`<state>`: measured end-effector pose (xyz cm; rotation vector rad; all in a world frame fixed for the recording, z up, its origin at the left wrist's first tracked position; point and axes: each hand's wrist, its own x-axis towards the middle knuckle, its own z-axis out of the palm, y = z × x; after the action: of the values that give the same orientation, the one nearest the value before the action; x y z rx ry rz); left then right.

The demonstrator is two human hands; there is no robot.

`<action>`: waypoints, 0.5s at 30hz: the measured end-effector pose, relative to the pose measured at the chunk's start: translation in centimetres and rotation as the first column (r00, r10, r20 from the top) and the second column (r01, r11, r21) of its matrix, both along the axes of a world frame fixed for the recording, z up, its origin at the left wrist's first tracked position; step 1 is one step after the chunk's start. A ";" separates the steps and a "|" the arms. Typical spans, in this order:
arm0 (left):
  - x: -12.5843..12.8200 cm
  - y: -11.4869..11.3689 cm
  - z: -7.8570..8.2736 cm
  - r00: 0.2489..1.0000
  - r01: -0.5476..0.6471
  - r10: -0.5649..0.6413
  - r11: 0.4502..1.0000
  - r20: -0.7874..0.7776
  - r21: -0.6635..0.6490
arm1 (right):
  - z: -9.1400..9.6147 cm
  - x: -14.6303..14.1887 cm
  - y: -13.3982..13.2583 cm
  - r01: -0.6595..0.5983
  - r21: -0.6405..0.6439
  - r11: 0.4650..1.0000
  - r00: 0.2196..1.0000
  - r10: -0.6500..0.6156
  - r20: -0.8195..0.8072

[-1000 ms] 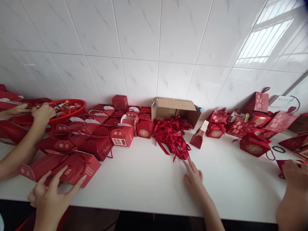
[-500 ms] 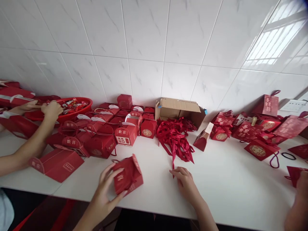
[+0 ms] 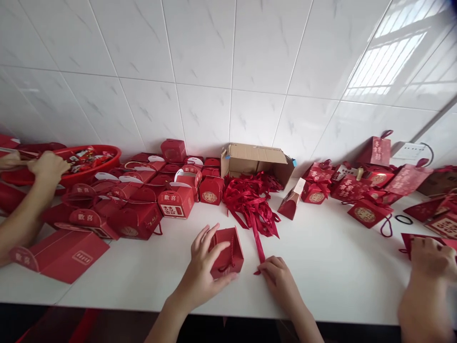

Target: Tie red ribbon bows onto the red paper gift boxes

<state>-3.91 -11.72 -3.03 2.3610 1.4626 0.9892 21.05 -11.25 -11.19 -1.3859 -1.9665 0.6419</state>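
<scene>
My left hand [image 3: 202,269] is wrapped round a small red gift box [image 3: 228,255] that rests on the white table [image 3: 321,267] near its front edge. Just to its right, my right hand [image 3: 276,276] pinches the end of a red ribbon [image 3: 257,240], which stretches back to a heap of red ribbons [image 3: 250,200] in front of an open cardboard box [image 3: 255,162].
Many red gift boxes [image 3: 143,195] crowd the left and back of the table beside a red basin of sweets [image 3: 76,162]. Another person's hands [image 3: 44,166] work at the basin. A further person's hand [image 3: 426,257] rests at the right, near more red boxes [image 3: 364,190].
My left hand picked a red box from the left pile and brought it to the middle front. My right hand closed on a ribbon end and drew it back from the heap.
</scene>
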 end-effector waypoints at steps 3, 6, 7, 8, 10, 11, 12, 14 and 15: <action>0.8 -0.7 0.2 0.999 0.031 -0.031 0.999 -0.013 0.020 | -0.1 -0.3 -0.2 0.016 0.029 0.999 1.000 -0.016 0.020; 0.4 -2.0 0.7 0.986 0.160 -0.160 0.987 0.050 0.006 | -0.6 -0.4 -0.5 0.018 0.028 0.999 1.000 -0.018 0.001; 0.1 -2.3 0.9 0.976 0.199 -0.199 0.980 0.084 0.012 | -0.7 -0.3 -0.5 0.024 0.023 0.999 0.999 -0.023 -0.026; -0.2 -2.6 1.0 0.970 0.216 -0.217 0.976 0.113 0.020 | -0.7 -0.3 -0.5 0.037 0.019 0.999 0.997 -0.036 -0.067; -0.6 -2.6 1.2 0.975 0.167 -0.168 0.986 0.148 0.024 | -0.3 0.2 -0.3 0.074 0.017 0.997 0.980 -0.069 -0.188; -0.7 -2.4 1.2 0.982 0.115 -0.116 0.993 0.148 0.014 | 0.3 0.5 -0.2 0.092 0.019 0.996 0.961 -0.084 -0.265; -0.7 -2.0 1.0 0.988 0.059 -0.058 0.998 0.141 0.000 | 1.0 1.0 -0.1 0.111 0.023 0.994 0.934 -0.097 -0.345; -0.4 -1.2 0.5 0.992 -0.035 0.037 0.999 0.122 -0.019 | 3.1 2.6 0.0 0.175 0.053 0.983 0.853 -0.124 -0.506; -0.2 -0.8 0.2 0.991 -0.061 0.063 0.998 0.115 -0.020 | 4.4 3.6 -0.2 0.235 0.078 0.969 0.802 -0.148 -0.578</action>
<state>-4.10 -12.50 -2.82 2.2187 1.5029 1.1042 24.69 -11.42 -6.74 -1.1146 -1.3446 0.7014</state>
